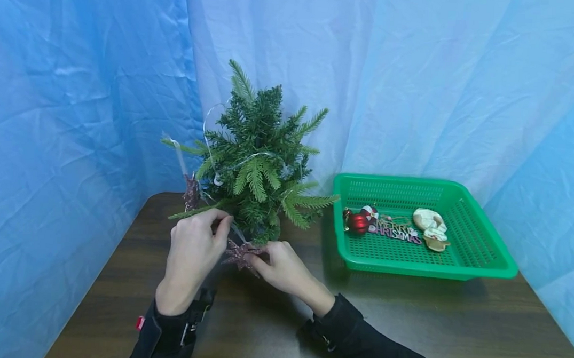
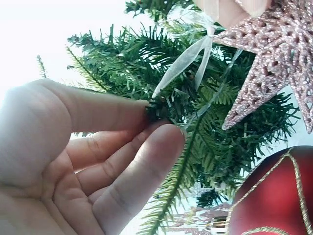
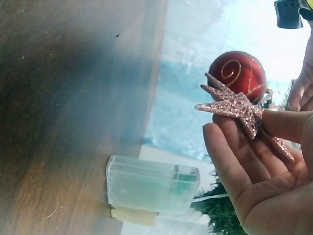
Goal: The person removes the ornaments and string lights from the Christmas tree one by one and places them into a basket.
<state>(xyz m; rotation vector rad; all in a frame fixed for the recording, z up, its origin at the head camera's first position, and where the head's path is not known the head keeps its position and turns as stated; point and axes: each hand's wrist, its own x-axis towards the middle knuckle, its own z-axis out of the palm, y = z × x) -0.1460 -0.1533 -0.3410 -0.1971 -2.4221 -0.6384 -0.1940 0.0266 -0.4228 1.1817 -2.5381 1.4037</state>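
Left hand (image 1: 193, 252) pinches branch tip (image 2: 157, 111) beside pale ribbon (image 2: 182, 67), seemingly steadying it. Right hand (image 1: 283, 267) grips pink glitter star (image 1: 238, 253) at tree's (image 1: 259, 164) near side, likely keeping ribbon slack (loop's seating unclear). Basket (image 1: 422, 269) right, red bauble (image 1: 359, 224) inside, apparently for easy reach.

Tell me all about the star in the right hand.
The star is pink, glittery and pierced with small holes, with pointed arms, and looks like plastic. A sheer white ribbon is tied at one tip and runs toward the left hand. The right hand pinches the star, tilted, low in front of the tree.
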